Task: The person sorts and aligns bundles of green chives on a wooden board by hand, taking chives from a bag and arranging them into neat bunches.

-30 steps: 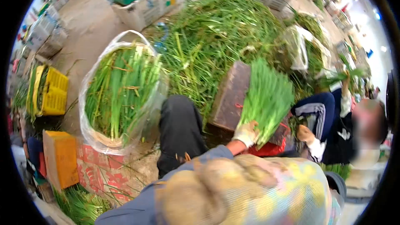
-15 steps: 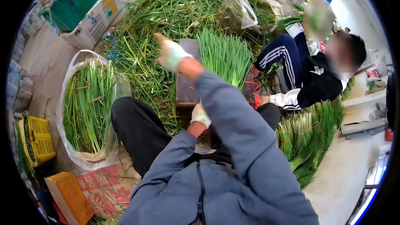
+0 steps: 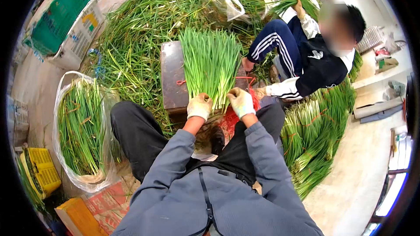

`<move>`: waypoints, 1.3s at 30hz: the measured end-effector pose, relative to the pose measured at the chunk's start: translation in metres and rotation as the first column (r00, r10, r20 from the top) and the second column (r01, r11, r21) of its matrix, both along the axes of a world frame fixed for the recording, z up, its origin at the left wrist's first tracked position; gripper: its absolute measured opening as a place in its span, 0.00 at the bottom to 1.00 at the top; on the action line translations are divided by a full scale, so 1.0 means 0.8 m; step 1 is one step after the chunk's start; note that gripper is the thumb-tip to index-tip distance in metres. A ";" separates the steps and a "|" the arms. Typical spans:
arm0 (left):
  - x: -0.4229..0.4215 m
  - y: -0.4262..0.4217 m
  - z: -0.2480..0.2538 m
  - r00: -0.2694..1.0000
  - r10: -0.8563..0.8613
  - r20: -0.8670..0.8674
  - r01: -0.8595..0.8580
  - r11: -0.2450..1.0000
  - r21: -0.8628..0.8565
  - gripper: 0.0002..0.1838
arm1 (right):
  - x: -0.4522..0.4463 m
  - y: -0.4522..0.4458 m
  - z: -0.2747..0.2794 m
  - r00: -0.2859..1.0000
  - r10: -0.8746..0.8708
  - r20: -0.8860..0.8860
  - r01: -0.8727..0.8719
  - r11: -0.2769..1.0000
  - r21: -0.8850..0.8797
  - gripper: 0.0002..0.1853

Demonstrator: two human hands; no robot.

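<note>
A spread bundle of garlic chives [image 3: 210,61] lies on a dark block-like stand [image 3: 171,72] between my knees, leaf tips pointing away from me. My left hand [image 3: 200,106], in a pale stained glove with bare fingertips, is closed at the left of the stem ends. At their lower right corner my right hand [image 3: 241,103], gloved alike, has thumb and finger pinched together; what they hold, if anything, is too small to make out. A red tie [image 3: 180,82] sticks out from under the bundle on the left, and its other end shows on the right.
Loose chives [image 3: 144,22] are heaped behind the stand. A plastic bag of chives [image 3: 83,126] stands at my left. A co-worker [image 3: 321,61] sits at right, holding chives in a raised hand. Tied bunches [image 3: 317,126] lie beside my right knee, with red strings [image 3: 229,122] near my right hand.
My right hand has come back from beyond the stand's left side to the stem ends. My left hand has moved up beside them. The red tie's left end now shows, and the view has shifted.
</note>
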State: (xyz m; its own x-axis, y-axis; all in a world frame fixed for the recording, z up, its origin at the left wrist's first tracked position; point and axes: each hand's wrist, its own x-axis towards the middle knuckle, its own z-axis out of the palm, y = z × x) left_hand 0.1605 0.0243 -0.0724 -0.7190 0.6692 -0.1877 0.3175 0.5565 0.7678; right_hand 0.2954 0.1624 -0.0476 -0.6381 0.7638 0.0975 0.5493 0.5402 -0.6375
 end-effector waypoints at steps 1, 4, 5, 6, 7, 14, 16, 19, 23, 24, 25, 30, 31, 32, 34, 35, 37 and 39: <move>0.002 0.010 0.007 1.000 -0.009 -0.009 0.008 0.996 -0.085 0.19 | -0.002 -0.008 0.002 1.000 0.004 -0.011 -0.004 1.000 0.017 0.08; 0.003 0.034 0.009 0.996 -0.063 -0.064 0.047 0.972 -0.232 0.24 | -0.016 -0.010 -0.002 0.999 0.009 -0.031 -0.009 1.000 0.011 0.08; 0.003 0.041 0.007 0.995 -0.081 -0.063 0.060 0.955 -0.291 0.24 | -0.020 -0.008 -0.005 0.999 0.039 -0.033 -0.039 0.999 -0.002 0.08; 0.002 0.047 0.003 0.993 -0.098 -0.062 0.071 0.935 -0.348 0.25 | -0.023 -0.005 -0.006 0.997 0.069 -0.037 -0.070 0.997 -0.014 0.08; 0.001 0.051 0.000 0.992 -0.086 -0.089 0.051 0.940 -0.339 0.23 | -0.024 -0.003 -0.006 0.997 0.078 0.012 -0.078 0.997 -0.008 0.08; -0.015 0.027 -0.024 0.994 0.100 0.045 -0.100 0.995 -0.004 0.15 | -0.026 0.012 -0.025 0.990 0.134 0.037 -0.134 0.991 -0.012 0.09; -0.021 0.025 -0.029 0.990 0.125 0.069 -0.124 0.992 -0.028 0.16 | -0.033 0.011 -0.029 0.984 0.171 0.045 -0.170 0.985 -0.024 0.10; -0.023 0.021 -0.032 0.972 0.170 0.160 -0.179 0.983 0.045 0.15 | -0.050 0.006 -0.026 0.963 0.196 0.187 -0.170 0.974 -0.146 0.13; -0.018 0.021 -0.022 0.975 0.186 0.125 -0.185 0.983 -0.022 0.16 | -0.076 -0.013 -0.012 0.964 0.163 0.212 -0.147 0.985 -0.090 0.11; -0.016 0.021 -0.019 0.975 0.184 0.125 -0.183 0.983 -0.021 0.16 | -0.085 -0.010 -0.018 0.964 0.161 0.211 -0.145 0.985 -0.089 0.11; -0.012 0.021 -0.017 0.981 0.161 0.108 -0.159 0.987 -0.025 0.17 | -0.094 -0.003 -0.030 0.932 0.180 0.314 -0.170 0.984 -0.061 0.12; -0.002 0.015 -0.003 0.998 -0.004 0.057 0.011 0.992 -0.124 0.28 | -0.095 0.007 -0.016 0.999 0.054 -0.001 -0.050 0.902 -0.429 0.16; 0.001 0.019 -0.012 0.999 0.003 0.052 0.005 0.989 -0.149 0.30 | -0.094 0.015 -0.031 0.997 0.036 -0.073 -0.066 0.879 -0.472 0.17; 0.003 0.021 -0.021 0.998 0.009 0.062 0.000 0.990 -0.143 0.30 | -0.090 0.020 -0.047 0.997 0.042 -0.063 -0.067 0.882 -0.467 0.17; 0.007 0.026 -0.020 1.000 0.001 0.006 0.000 0.973 -0.230 0.29 | -0.081 0.020 -0.050 0.992 0.013 -0.127 -0.067 0.903 -0.425 0.16; 0.008 0.026 -0.020 1.000 0.008 -0.023 -0.014 0.970 -0.243 0.29 | -0.076 0.017 -0.052 0.986 -0.003 -0.169 -0.068 0.908 -0.414 0.15; 0.007 0.027 -0.003 1.000 -0.004 0.010 0.007 0.965 -0.264 0.26 | -0.076 0.013 -0.038 0.979 -0.077 -0.186 -0.020 0.882 -0.471 0.14; 0.005 0.023 0.003 0.998 -0.019 0.062 0.037 0.954 -0.298 0.23 | -0.076 0.003 -0.023 0.955 -0.199 -0.219 0.040 0.821 -0.570 0.12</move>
State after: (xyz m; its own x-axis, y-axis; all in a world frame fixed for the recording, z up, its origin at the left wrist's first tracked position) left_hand 0.1648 0.0425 -0.0698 -0.6827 0.5959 -0.4229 0.2961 0.7547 0.5855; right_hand 0.2343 0.1650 -0.0656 -0.5500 0.8061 -0.2185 0.3593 -0.0077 -0.9332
